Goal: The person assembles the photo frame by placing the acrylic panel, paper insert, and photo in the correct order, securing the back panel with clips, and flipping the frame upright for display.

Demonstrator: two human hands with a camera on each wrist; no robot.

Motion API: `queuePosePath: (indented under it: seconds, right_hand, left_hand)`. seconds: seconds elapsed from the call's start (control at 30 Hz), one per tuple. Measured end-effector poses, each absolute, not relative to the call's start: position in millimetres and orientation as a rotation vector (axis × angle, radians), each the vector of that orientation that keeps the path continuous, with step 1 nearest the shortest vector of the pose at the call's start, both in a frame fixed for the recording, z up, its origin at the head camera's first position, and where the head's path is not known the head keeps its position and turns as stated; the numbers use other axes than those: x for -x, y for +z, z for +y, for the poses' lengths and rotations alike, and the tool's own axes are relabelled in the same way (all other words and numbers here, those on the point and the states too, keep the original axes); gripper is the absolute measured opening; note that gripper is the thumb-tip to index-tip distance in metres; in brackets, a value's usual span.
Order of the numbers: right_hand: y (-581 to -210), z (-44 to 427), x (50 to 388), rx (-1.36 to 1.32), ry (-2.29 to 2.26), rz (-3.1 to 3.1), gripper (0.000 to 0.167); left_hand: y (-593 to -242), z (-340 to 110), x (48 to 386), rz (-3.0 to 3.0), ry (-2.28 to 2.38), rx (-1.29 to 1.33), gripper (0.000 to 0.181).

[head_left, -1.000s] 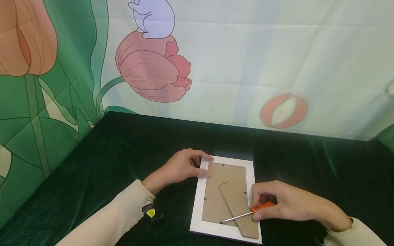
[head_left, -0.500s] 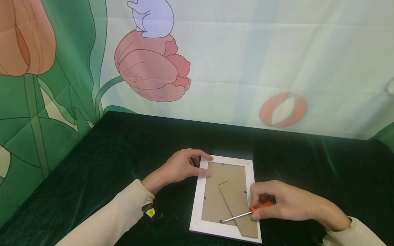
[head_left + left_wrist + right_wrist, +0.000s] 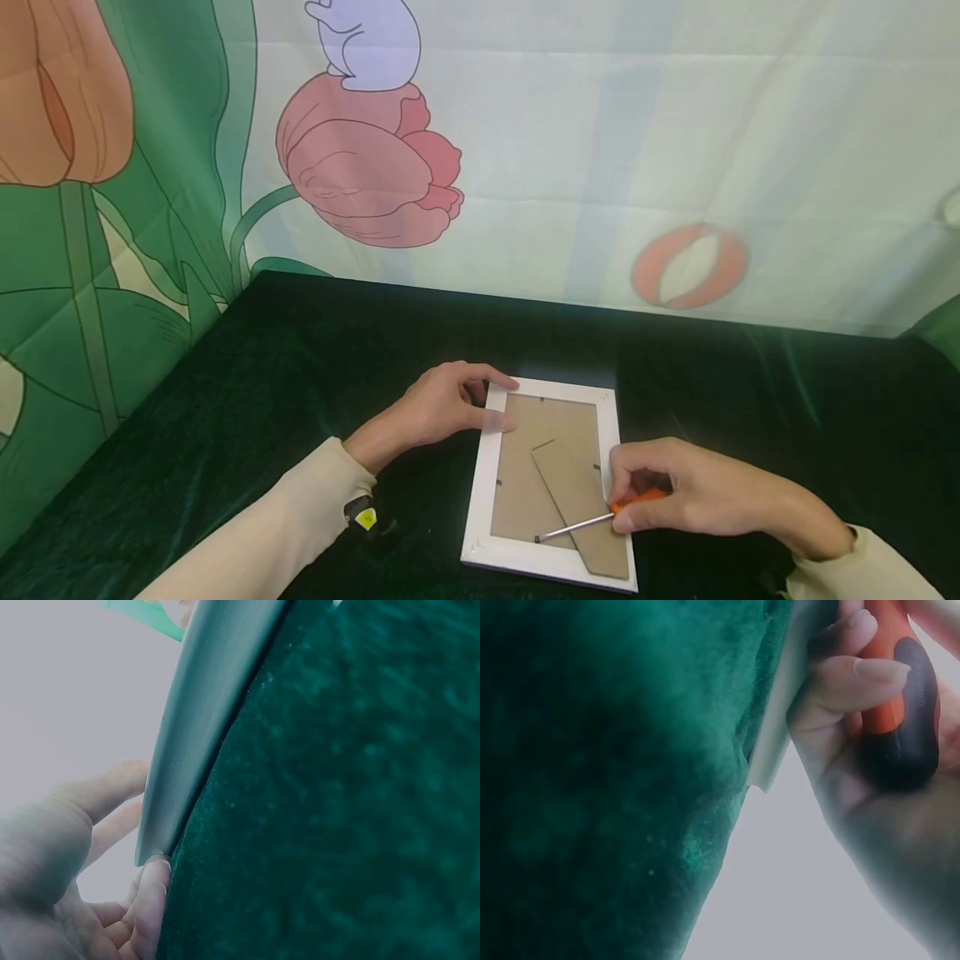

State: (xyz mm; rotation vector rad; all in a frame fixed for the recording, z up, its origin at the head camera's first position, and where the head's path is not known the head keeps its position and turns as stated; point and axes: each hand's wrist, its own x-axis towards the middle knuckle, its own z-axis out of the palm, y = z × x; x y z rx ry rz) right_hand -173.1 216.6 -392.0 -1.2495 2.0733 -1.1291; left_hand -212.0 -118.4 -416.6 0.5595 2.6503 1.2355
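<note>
A white picture frame (image 3: 480, 492) lies face down, showing its brown backing board (image 3: 521, 475) with a slanted stand leg (image 3: 592, 525). My left hand (image 3: 438, 408) grips its far left corner, thumb over the border and onto the board. In the left wrist view, other fingertips (image 3: 154, 889) touch the frame's side (image 3: 199, 712). With curled fingers my right hand (image 3: 705, 492) holds a screwdriver (image 3: 576, 527) by its orange and black handle (image 3: 885, 716), beside the frame's right edge. The shaft crosses the stand leg, its tip at the board's near edge.
Dark green velvet cloth (image 3: 337, 333) covers the table. Small dark tabs (image 3: 597, 467) sit along the board's edges. A printed curtain (image 3: 525, 150) with flowers hangs behind the table. A black strap with a yellow mark (image 3: 365, 518) is at my left wrist.
Hardly anything differs. The screwdriver's tip has shifted very slightly up and left, and the right hand with it. The left hand keeps its grip on the frame's corner.
</note>
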Motion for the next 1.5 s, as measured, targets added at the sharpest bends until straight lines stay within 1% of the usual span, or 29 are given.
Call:
queuePosePath:
  seconds: [0.77, 1.5]
  right_hand:
    - [-385, 213, 166, 1.225, -1.093, 2.077, 0.009]
    - [-376, 211, 157, 1.081, -1.007, 2.104, 0.011]
  left_hand:
    - [-415, -119, 209, 2.635, 1.239, -0.545, 0.043]
    - [-414, -121, 208, 2.619, 1.245, -0.577, 0.044]
